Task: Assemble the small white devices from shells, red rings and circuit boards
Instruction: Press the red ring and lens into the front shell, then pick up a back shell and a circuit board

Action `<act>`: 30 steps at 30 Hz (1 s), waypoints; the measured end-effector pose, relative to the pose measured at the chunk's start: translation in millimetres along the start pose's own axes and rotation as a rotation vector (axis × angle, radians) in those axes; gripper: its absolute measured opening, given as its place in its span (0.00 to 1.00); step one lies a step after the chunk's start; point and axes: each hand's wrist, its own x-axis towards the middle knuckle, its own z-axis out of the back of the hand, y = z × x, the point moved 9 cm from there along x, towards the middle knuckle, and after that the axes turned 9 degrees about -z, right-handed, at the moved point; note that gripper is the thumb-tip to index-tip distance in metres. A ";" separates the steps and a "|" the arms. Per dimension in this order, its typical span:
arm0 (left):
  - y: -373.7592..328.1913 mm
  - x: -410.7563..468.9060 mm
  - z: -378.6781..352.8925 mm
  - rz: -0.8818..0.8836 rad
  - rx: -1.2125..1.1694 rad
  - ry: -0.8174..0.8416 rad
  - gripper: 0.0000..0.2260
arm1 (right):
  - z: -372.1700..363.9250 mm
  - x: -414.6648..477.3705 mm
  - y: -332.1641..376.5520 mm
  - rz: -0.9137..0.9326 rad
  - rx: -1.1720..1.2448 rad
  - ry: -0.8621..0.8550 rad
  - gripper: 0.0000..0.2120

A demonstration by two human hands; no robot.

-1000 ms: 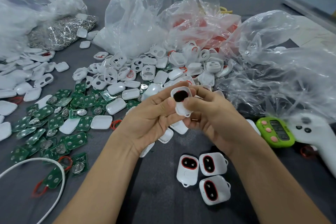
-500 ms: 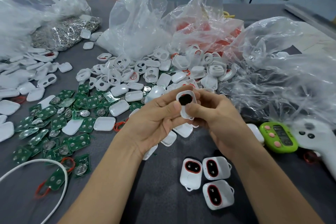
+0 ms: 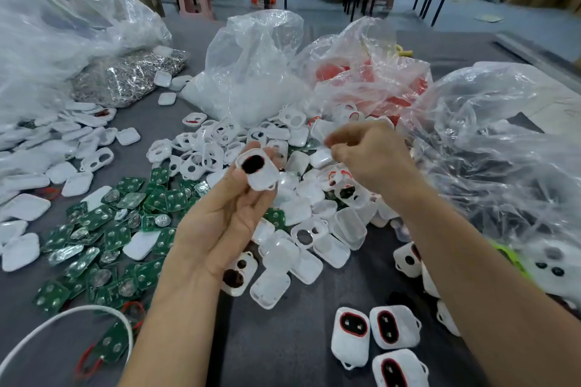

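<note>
Three finished devices (image 3: 394,327) lie nearest on the tabletop (image 3: 283,339). Beyond them the left hand (image 3: 220,229) now grips the white shell (image 3: 256,173) alone, raised off the tabletop; a second ago both hands pinched it. The right hand (image 3: 371,157) has let go and reached over the heap of loose shells (image 3: 317,207). Its fingers are curled and blurred, and I cannot tell whether they hold anything. It is probably fetching the next part.

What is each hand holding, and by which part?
The left hand holds a white shell by its side edges, between thumb and fingers. The right hand is blurred; whether it pinches anything cannot be told.
</note>
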 end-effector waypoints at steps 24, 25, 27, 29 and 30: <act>-41.6 6.3 51.2 -0.163 0.028 -0.235 0.12 | -165.0 16.8 67.8 0.415 -0.922 0.514 0.19; -42.3 6.5 50.4 -0.164 0.028 -0.224 0.12 | -157.5 11.9 63.5 0.405 -0.932 0.517 0.20; -43.4 6.2 49.2 -0.168 0.016 -0.205 0.13 | -134.6 8.1 56.0 0.359 -0.901 0.429 0.21; -44.0 5.7 47.8 -0.167 0.001 -0.196 0.12 | -101.9 3.4 58.3 0.353 -0.756 0.224 0.23; -43.7 5.5 47.0 -0.165 -0.004 -0.197 0.12 | -85.1 -2.7 60.1 0.365 -0.674 0.116 0.23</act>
